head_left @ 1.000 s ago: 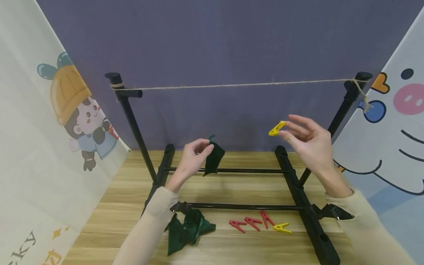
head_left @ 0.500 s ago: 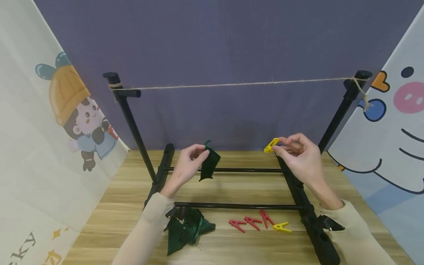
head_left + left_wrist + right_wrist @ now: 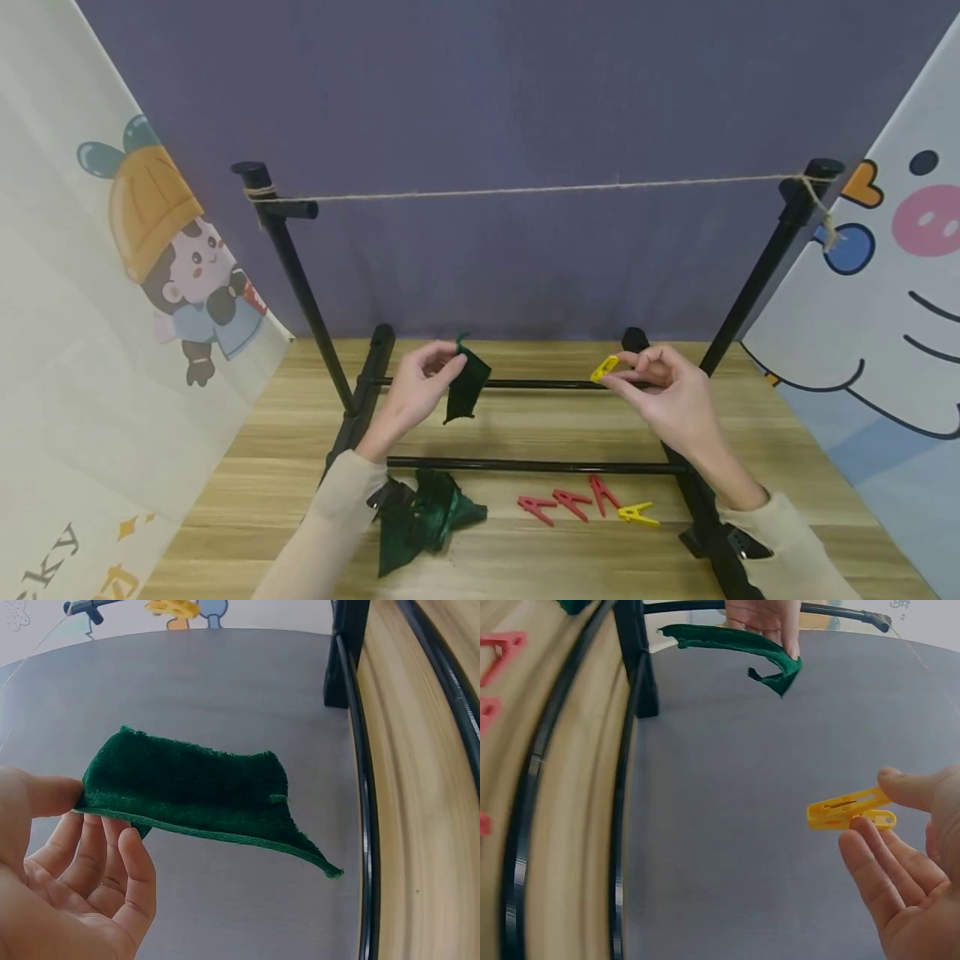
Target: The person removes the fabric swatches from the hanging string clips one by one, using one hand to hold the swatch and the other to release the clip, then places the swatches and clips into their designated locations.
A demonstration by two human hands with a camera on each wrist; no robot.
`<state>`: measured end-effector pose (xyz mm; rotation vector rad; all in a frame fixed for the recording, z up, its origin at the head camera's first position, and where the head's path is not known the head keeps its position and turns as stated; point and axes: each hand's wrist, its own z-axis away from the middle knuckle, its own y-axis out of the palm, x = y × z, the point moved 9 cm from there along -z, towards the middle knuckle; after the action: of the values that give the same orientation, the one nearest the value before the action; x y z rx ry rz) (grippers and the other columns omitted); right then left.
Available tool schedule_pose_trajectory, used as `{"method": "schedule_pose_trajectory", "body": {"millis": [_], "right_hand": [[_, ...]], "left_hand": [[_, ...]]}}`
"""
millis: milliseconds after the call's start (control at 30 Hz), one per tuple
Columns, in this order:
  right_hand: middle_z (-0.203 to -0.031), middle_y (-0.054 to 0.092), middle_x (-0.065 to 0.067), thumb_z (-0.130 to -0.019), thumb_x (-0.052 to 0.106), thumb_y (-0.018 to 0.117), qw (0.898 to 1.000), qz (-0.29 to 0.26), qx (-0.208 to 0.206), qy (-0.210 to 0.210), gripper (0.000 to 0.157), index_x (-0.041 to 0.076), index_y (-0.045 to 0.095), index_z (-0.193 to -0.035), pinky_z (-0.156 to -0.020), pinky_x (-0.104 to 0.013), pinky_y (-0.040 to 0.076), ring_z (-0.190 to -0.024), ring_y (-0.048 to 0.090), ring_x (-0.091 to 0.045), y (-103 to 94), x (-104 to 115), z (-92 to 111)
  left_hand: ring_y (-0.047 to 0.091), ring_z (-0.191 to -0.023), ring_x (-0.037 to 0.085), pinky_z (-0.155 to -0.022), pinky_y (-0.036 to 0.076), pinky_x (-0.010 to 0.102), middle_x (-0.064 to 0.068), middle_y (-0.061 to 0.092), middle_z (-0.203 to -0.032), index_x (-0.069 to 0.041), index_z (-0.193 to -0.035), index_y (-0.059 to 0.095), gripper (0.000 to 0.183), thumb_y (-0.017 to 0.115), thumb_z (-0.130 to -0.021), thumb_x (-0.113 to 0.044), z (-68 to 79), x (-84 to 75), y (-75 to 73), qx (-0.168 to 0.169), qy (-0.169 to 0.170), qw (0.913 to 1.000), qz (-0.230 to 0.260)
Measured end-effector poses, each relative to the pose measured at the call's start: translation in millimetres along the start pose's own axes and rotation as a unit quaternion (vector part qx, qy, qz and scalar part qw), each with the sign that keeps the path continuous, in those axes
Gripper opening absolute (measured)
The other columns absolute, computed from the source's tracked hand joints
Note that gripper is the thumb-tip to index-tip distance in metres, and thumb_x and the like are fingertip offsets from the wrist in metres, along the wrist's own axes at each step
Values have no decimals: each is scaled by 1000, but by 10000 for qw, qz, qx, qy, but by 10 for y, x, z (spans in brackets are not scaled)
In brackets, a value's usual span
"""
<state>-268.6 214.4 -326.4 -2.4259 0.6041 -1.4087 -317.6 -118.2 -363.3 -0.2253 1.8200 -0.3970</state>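
Observation:
My left hand [image 3: 420, 387] pinches a small dark green cloth [image 3: 187, 776] by one corner between thumb and fingers, and the cloth dangles below the fingertips. In the right wrist view the same cloth shows as a thin strip with a curled end. My right hand [image 3: 667, 400] pinches a yellow clothespin [image 3: 847, 810] by its handle ends, its tip pointing toward the left hand. Both hands hover over the rear of the black frame, below the string [image 3: 480, 192] tied between the two posts.
A crumpled green cloth [image 3: 427, 521] lies on the wooden table at front left, partly under the left sleeve. Several clothespins lie beside it: red clothespins [image 3: 572, 504] and a yellow clothespin [image 3: 639, 514]. Black crossbars [image 3: 532, 466] join the frame's feet; its posts [image 3: 303, 292] stand at either side.
Both hands have moved lower, the left with the green cloth and the right with the yellow clothespin. The right hand has also shifted left. Things on the table have not moved.

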Motion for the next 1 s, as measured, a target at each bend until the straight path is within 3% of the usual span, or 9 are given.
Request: {"method": "schedule_pose_trajectory", "body": {"millis": [267,367,533,767,1000], "right_hand": [[-106,79,-7,-82,20,87,9988,190,360,266,39,7,54,-99,-68,-18,57,-82,72,1,197,-210,259],[-102,77,-1,-79,19,90,9986,358,378,37,41,10,55,-99,-73,-15,54,-82,69,0,255,-247,357],[-95,70,7,-78,17,90,9964,521,623,-260,38,17,61,-102,-80,-21,56,-85,67,-7,384,-351,505],[-100,69,7,-80,25,89,9951,379,918,-37,44,27,65,-117,-80,-31,58,-84,67,-12,518,-488,659],[-96,70,7,-80,23,89,9926,195,1184,165,46,25,65,-119,-77,-33,60,-78,67,-4,579,-576,780]], "left_hand": [[67,-100,21,-89,54,37,8,73,-110,-11,-123,70,33,66,-101,-33,83,143,25,-16,-83,10000,-32],[66,-98,21,-90,53,37,9,73,-109,-10,-122,71,31,66,-100,-31,116,195,30,-11,-124,9999,11],[65,-94,18,-87,52,35,9,73,-107,-8,-122,71,29,66,-100,-28,164,247,24,-37,-199,9998,42],[64,-93,17,-84,52,34,10,72,-106,-8,-123,71,31,66,-100,-28,223,330,2,-28,-311,9995,5],[65,-97,18,-86,52,34,9,72,-110,-9,-126,69,33,65,-101,-30,291,399,-16,37,-404,9992,-74]]}}
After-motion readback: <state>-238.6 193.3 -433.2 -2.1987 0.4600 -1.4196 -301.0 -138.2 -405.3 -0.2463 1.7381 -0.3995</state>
